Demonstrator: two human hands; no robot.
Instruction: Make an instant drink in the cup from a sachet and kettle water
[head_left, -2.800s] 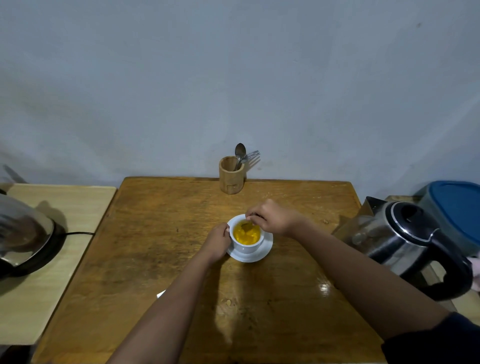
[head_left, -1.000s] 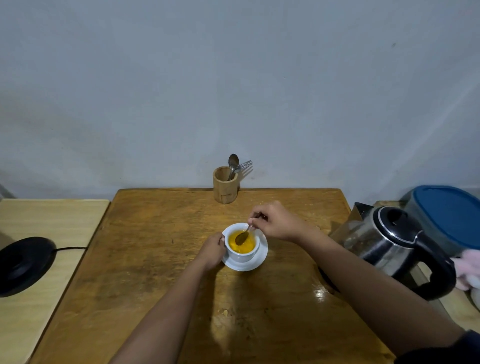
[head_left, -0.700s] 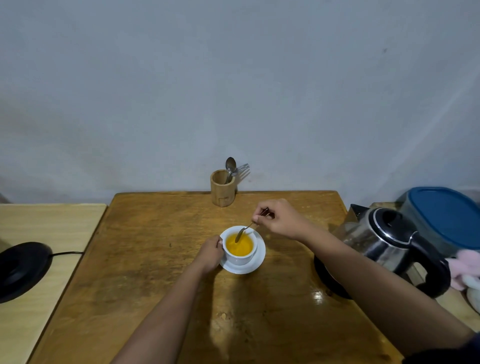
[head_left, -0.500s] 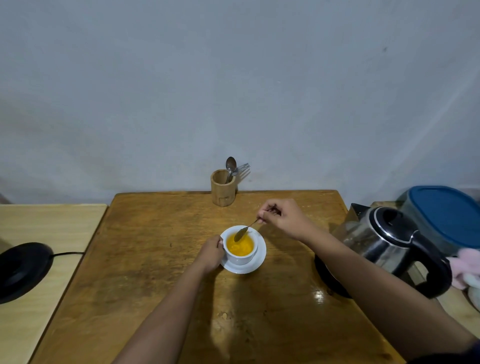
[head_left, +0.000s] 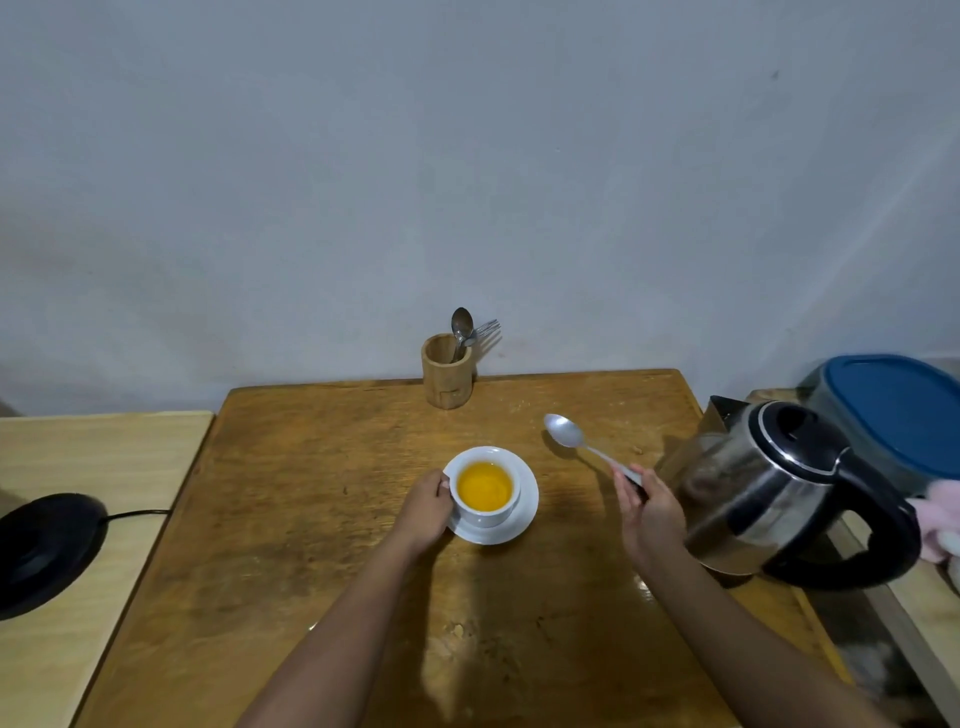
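On the bench (head_left: 291, 530), the kettle (head_left: 769, 483) stands at your right. The cup (head_left: 485, 491) sits on its saucer (head_left: 524, 514), full of smooth orange drink. Your left hand (head_left: 426, 512) still holds the cup. Your right hand (head_left: 649, 514) has lifted the spoon (head_left: 569, 434) out and grips its handle, so stirring seems finished.

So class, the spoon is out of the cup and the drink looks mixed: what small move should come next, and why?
Probably set the spoon down, on the table or back in the wooden holder. The right hand holds it by the handle end, clear of the cup. The drink looks evenly orange, and the left hand steadies the cup on its saucer.
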